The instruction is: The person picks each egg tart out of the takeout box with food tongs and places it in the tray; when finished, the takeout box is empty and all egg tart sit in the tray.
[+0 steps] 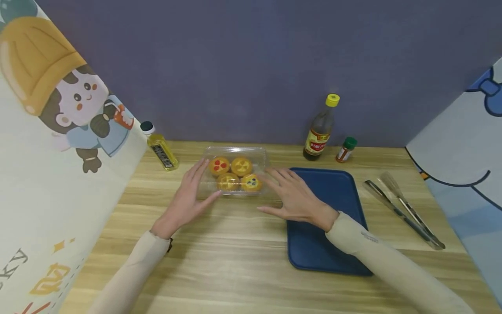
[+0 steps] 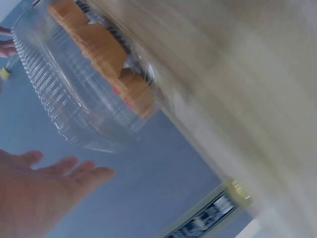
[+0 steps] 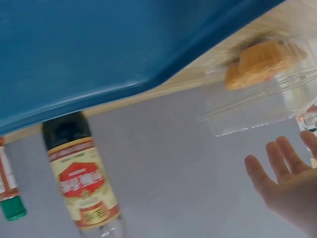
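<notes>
A clear plastic clamshell box (image 1: 235, 150) with several egg tarts (image 1: 229, 181) in it sits near the back wall. Red, yellow and dark toppings show on the tarts. On its left side my left hand (image 1: 187, 198) reaches in with fingers spread and thumb out, fingertips right at the box's edge. Opposite, my right hand (image 1: 294, 197) extends over the corner of a blue tray (image 1: 329, 244), its fingers straight and close to the box's right side. Both wrist views show the box's ribbed lid (image 2: 64, 94) with the hands apart from it and nothing in their grasp.
An oil bottle (image 1: 161, 150) stands at the back left. Behind the tray are a yellow-capped sauce bottle (image 1: 318, 131) and a green-capped spice jar (image 1: 346, 150). Metal tongs (image 1: 408, 209) lie right of the tray. Walls border the wooden table (image 1: 219, 261) at back and sides.
</notes>
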`<action>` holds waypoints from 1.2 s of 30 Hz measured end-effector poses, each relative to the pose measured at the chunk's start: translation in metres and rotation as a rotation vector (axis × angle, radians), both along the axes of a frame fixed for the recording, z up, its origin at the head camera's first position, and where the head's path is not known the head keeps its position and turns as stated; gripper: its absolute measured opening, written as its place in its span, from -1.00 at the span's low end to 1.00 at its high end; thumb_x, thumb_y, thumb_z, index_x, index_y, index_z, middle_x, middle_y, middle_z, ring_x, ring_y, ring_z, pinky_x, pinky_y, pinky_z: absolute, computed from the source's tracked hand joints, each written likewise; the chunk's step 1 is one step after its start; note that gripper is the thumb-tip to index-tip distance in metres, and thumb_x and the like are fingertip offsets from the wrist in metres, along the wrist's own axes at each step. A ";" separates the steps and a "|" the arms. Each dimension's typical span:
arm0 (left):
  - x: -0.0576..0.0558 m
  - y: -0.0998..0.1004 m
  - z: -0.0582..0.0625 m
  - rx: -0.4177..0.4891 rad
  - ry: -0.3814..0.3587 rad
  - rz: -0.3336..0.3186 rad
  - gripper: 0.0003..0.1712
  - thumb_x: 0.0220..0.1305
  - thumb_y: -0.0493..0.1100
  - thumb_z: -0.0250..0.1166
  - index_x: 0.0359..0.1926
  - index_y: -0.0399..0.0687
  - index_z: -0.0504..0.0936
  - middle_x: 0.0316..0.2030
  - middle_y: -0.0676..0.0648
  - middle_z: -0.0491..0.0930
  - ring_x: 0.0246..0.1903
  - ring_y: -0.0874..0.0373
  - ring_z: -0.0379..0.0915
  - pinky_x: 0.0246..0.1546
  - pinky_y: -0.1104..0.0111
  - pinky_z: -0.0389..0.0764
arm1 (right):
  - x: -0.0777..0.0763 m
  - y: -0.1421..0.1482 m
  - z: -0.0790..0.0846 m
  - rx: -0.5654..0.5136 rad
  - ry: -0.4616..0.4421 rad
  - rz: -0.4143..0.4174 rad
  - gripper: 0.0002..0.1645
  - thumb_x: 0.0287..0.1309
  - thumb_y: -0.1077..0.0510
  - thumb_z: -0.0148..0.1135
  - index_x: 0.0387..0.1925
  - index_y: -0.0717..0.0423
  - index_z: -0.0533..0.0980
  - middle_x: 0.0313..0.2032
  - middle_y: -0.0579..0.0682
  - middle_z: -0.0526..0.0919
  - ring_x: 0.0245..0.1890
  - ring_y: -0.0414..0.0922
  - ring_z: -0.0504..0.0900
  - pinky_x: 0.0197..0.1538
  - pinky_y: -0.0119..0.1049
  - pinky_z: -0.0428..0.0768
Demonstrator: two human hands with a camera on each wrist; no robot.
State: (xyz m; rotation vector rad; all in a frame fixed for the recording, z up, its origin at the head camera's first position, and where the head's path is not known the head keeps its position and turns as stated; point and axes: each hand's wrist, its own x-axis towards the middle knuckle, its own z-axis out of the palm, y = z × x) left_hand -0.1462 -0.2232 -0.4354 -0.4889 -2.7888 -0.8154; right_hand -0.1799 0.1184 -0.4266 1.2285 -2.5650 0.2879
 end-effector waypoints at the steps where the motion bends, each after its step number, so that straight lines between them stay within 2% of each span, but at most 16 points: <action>1: 0.001 -0.002 -0.001 0.029 -0.022 0.018 0.17 0.34 0.30 0.36 0.70 0.09 -0.12 0.69 -0.10 -0.11 0.65 -0.18 -0.12 0.60 -0.23 0.14 | 0.000 -0.003 0.000 -0.011 0.008 0.013 0.11 0.18 -0.52 0.27 0.62 -0.21 0.17 0.47 0.11 0.42 0.42 0.14 0.45 0.43 0.25 0.49; 4: 0.004 -0.007 -0.004 0.136 -0.086 0.060 0.19 0.33 0.25 0.40 0.70 0.08 -0.14 0.68 -0.14 -0.07 0.63 -0.21 -0.08 0.61 -0.25 0.10 | -0.001 -0.013 0.001 -0.035 0.052 0.065 0.02 0.20 -0.43 0.34 0.56 -0.11 0.30 0.37 0.13 0.52 0.34 0.11 0.53 0.35 0.19 0.58; 8: 0.011 -0.013 -0.006 0.275 -0.177 0.108 0.19 0.33 0.08 0.45 0.69 0.01 -0.14 0.62 -0.30 0.03 0.55 -0.35 0.08 0.53 -0.30 0.23 | -0.002 -0.026 0.002 -0.053 0.107 0.138 -0.13 0.26 -0.33 0.36 0.47 -0.05 0.41 0.24 0.10 0.60 0.20 0.05 0.60 0.24 0.09 0.66; 13: 0.017 -0.017 -0.008 0.443 -0.320 0.173 0.06 0.41 -0.11 0.38 0.68 -0.09 -0.09 0.47 -0.41 0.25 0.42 -0.41 0.30 0.43 -0.23 0.45 | -0.002 -0.040 0.003 -0.027 0.152 0.190 -0.23 0.28 -0.23 0.39 0.41 -0.03 0.47 0.19 0.06 0.63 0.16 0.00 0.60 0.24 0.02 0.63; 16: 0.019 -0.017 -0.008 0.576 -0.438 0.204 -0.05 0.47 -0.19 0.30 0.66 -0.12 -0.05 0.44 -0.39 0.32 0.39 -0.34 0.38 0.39 -0.03 0.56 | -0.002 -0.048 0.002 -0.014 0.181 0.213 -0.30 0.24 -0.15 0.45 0.34 0.02 0.52 0.13 0.04 0.66 0.10 -0.01 0.62 0.16 -0.04 0.67; 20: 0.020 -0.016 -0.010 0.795 -0.582 0.229 -0.14 0.48 -0.29 0.22 0.65 -0.14 0.01 0.45 -0.34 0.32 0.33 -0.13 0.49 0.31 0.30 0.64 | -0.002 -0.057 -0.001 0.000 0.208 0.235 -0.39 0.24 -0.08 0.46 0.25 0.03 0.57 0.00 -0.02 0.67 -0.09 -0.10 0.67 -0.11 -0.21 0.73; 22: 0.019 -0.016 -0.013 0.896 -0.613 0.232 -0.20 0.49 -0.34 0.17 0.63 -0.17 0.06 0.44 -0.35 0.32 0.24 0.01 0.57 0.29 0.37 0.64 | -0.001 -0.060 -0.003 0.002 0.210 0.237 -0.42 0.25 -0.07 0.45 0.24 0.04 0.58 -0.05 -0.03 0.68 -0.17 -0.13 0.68 -0.26 -0.27 0.73; 25: 0.019 -0.015 -0.017 1.017 -0.629 0.234 -0.27 0.51 -0.39 0.10 0.61 -0.22 0.10 0.42 -0.36 0.32 0.15 0.17 0.62 0.36 0.35 0.60 | 0.001 -0.064 -0.006 0.004 0.204 0.229 -0.44 0.28 -0.06 0.43 0.24 0.03 0.59 -0.06 -0.04 0.70 -0.19 -0.12 0.71 -0.38 -0.29 0.72; 30: 0.018 -0.014 -0.018 1.140 -0.657 0.272 -0.35 0.56 -0.43 -0.04 0.60 -0.24 0.12 0.41 -0.35 0.32 0.24 0.11 0.58 0.46 0.29 0.49 | 0.004 -0.070 -0.010 0.021 0.218 0.200 -0.60 0.31 -0.02 0.40 0.12 0.00 0.62 -0.10 -0.06 0.75 -0.18 -0.09 0.76 -0.40 -0.27 0.74; 33: 0.016 -0.015 -0.018 1.184 -0.667 0.310 -0.36 0.57 -0.41 -0.03 0.59 -0.23 0.15 0.44 -0.34 0.32 0.27 0.10 0.56 0.45 0.32 0.50 | 0.005 -0.072 -0.010 0.028 0.243 0.180 -0.71 0.31 0.03 0.38 0.02 0.00 0.64 -0.14 -0.07 0.77 -0.22 -0.10 0.76 -0.45 -0.27 0.72; 36: 0.015 -0.015 -0.019 1.225 -0.661 0.336 -0.38 0.57 -0.40 0.01 0.57 -0.24 0.19 0.45 -0.31 0.35 0.30 0.09 0.54 0.44 0.33 0.52 | 0.004 -0.073 -0.009 0.042 0.257 0.161 -0.73 0.27 0.13 0.37 0.00 0.01 0.65 -0.15 -0.06 0.79 -0.23 -0.10 0.77 -0.50 -0.24 0.71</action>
